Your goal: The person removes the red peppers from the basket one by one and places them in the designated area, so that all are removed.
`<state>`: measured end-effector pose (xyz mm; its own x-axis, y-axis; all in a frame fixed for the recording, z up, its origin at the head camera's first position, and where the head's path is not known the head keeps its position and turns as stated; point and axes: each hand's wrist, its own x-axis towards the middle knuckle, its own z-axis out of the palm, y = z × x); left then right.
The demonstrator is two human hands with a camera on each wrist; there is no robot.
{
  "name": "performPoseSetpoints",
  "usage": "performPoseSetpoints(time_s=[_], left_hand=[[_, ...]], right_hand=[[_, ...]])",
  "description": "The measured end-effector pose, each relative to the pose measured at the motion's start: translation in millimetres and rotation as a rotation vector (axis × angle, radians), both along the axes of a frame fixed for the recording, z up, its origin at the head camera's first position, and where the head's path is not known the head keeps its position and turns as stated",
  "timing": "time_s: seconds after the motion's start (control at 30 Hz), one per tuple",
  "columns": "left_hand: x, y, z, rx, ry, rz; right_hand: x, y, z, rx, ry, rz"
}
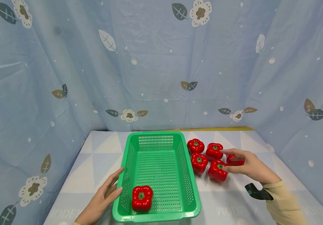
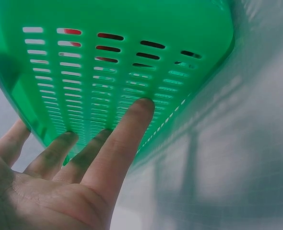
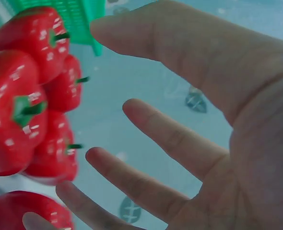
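Observation:
A green plastic basket with slotted walls stands on the table, and one red bell pepper lies in its near left corner. My left hand is at the basket's left side, its fingers extended along the slotted outer wall. Right of the basket, several red bell peppers with green stems are grouped, among them a near one. Over the right side of this group is my right hand, thumb and fingers spread with nothing between them. It partly hides the rightmost bell pepper.
A pale cloth with a triangle pattern covers the table. Blue flowered curtains hang behind it and on both sides. On the right wrist sits a black strap device.

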<state>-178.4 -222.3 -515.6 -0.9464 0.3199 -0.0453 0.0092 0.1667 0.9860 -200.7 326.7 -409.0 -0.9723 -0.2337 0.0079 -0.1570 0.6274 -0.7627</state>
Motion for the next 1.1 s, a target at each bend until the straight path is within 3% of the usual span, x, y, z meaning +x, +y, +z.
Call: performPoseSetpoints(time_s=[0.23,0.43,0.67,0.9,1.1], left_hand=[[0.0,-0.3,-1.1,0.007,0.009,-0.002],[0.1,0.2,-2.1,0.015,0.009,0.006],[0.1,0.3,-1.2,0.012,0.008,0.003],[-0.5,-0.2,-0.2,-0.003,0.002,0.008],[-0.1,-0.1,-1.9,0.005,0.007,0.009]], right_hand=[[-2.8,-14,26.4,0.059,0.082,0.017],[-3.6,-31,41.9,0.041,0.113,0.048],[-6.3,-50,52.2,-0.014,0.140,0.090],[-12.7,-70,55.2,-0.110,0.156,0.188],[-19.9,-88,55.8,-0.121,0.154,0.273]])
